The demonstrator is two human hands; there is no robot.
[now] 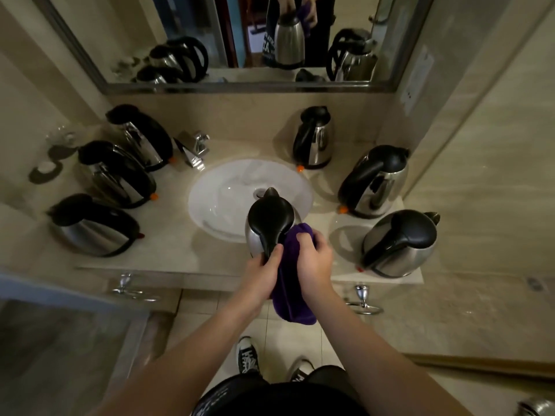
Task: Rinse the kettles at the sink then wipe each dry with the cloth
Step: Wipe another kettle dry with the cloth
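1. Landmark: white sink (228, 190), set in the beige desk (180, 253).
2. Left hand (264, 265) grips the black handle of the held kettle (271, 223), fingers curled round it. The kettle sits upright over the near-right rim of the sink, spout pointing toward the drain.
3. Right hand (313, 256) clutches the purple cloth (292, 280), bunched against the kettle's right flank; the rest of the cloth hangs below the hands, in front of the desk edge.
4. Step in hand, judged: wiping dry. No water is seen running from the faucet (195, 148), behind-left of the sink.
5. Three kettles (117, 178) stand left of the sink; three more kettles (375, 181) stand right of it. Which are already rinsed or dried cannot be told.
6. Next move, judged: work the cloth round the steel body and base, turning the kettle by its handle, then set it down on the desk beside the sink and take another.
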